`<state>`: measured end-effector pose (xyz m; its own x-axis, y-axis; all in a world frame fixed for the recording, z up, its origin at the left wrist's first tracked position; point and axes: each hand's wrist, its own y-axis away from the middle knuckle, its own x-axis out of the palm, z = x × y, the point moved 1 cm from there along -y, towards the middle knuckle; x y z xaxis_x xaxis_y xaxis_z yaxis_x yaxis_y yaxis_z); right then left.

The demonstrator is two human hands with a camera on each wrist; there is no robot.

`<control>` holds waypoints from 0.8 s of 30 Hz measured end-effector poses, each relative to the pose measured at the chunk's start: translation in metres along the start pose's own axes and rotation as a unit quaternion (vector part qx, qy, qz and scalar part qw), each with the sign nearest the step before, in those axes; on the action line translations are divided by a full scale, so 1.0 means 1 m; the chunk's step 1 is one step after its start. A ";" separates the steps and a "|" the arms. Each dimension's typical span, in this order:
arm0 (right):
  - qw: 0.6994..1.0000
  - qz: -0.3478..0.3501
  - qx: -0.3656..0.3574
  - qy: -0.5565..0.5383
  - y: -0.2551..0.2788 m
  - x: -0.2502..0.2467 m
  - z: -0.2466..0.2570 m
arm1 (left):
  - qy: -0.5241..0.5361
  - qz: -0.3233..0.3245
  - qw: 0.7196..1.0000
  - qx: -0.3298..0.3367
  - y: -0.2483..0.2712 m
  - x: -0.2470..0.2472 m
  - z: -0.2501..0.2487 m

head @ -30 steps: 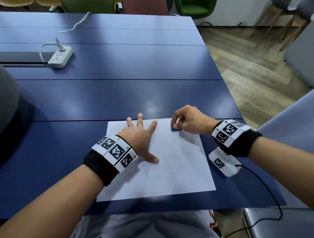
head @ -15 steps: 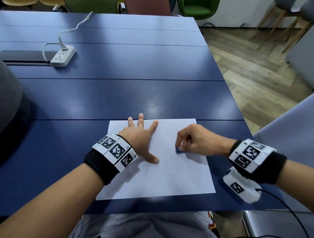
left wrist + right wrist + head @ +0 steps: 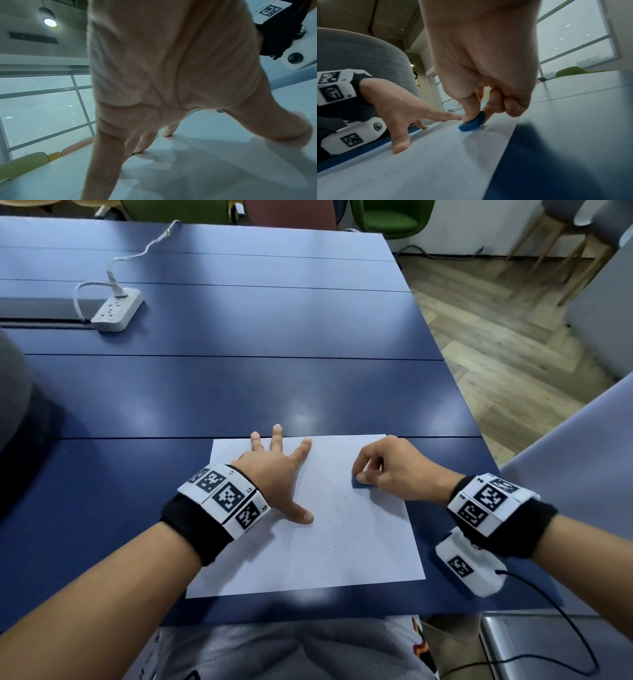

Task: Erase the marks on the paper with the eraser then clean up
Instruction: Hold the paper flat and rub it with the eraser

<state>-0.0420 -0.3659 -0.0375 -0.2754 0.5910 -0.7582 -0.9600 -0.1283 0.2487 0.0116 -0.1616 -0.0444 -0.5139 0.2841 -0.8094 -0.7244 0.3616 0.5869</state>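
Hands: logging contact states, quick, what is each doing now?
Left hand: open, fingers spread, pressing the paper.
Right hand: pinching the blue eraser against the paper.

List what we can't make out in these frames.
- Eraser, head view: mostly covered by the right hand; shape unreadable.
- Paper: specks near the middle too small to tell marks from crumbs.
- Left wrist view: the left hand fills the frame; the surface is blurred.
- Power strip: cable cut off by the top edge.
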 end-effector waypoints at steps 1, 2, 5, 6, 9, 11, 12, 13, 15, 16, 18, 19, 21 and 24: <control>1.000 -0.013 0.008 -0.010 0.002 0.001 -0.001 | 0.001 0.001 1.000 0.001 0.000 0.000 0.000; 1.000 -0.006 0.007 -0.015 0.006 0.003 -0.001 | 0.000 0.001 1.000 0.001 0.001 0.000 0.000; 0.997 0.080 -0.003 0.005 0.020 0.007 0.003 | 0.000 -0.001 1.000 0.002 0.002 0.000 0.000; 0.996 0.083 -0.001 0.014 0.017 0.004 0.003 | 0.000 -0.001 1.000 0.002 0.002 0.000 0.000; 1.000 -0.005 0.026 0.008 0.002 -0.003 -0.001 | 0.000 -0.001 1.000 0.001 0.002 -0.001 -0.001; 0.999 -0.030 0.032 -0.016 0.006 0.000 -0.002 | 0.000 -0.001 1.000 0.001 0.003 -0.002 0.000; 0.999 -0.016 0.025 -0.024 0.012 0.004 -0.003 | 0.000 -0.001 1.000 0.001 0.003 -0.002 0.000; 0.999 0.012 0.018 -0.027 0.019 0.007 -0.001 | -0.001 -0.001 1.000 0.001 0.004 -0.002 0.000; 0.998 0.063 0.011 -0.016 0.028 0.010 0.001 | -0.003 0.000 1.000 0.001 0.004 -0.002 -0.001; 0.998 0.062 0.009 -0.004 0.026 0.008 0.002 | -0.003 0.000 1.000 0.001 0.004 -0.002 -0.001; 1.000 0.015 0.015 0.006 0.018 0.005 0.001 | -0.004 0.002 1.000 0.001 0.004 -0.003 -0.002; 1.000 -0.006 0.021 -0.001 0.016 0.005 0.002 | -0.004 0.003 1.000 0.000 0.004 -0.004 -0.001; 1.000 -0.012 0.023 -0.015 0.020 0.007 0.001 | -0.004 0.004 1.000 -0.001 0.004 -0.004 -0.001; 0.999 0.047 0.009 -0.012 0.034 0.011 0.000 | -0.005 0.002 1.000 0.000 0.004 -0.004 -0.001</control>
<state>-0.0774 -0.3632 -0.0376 -0.3620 0.5966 -0.7163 -0.9292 -0.1694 0.3285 0.0102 -0.1617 -0.0386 -0.5120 0.2942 -0.8070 -0.7223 0.3611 0.5899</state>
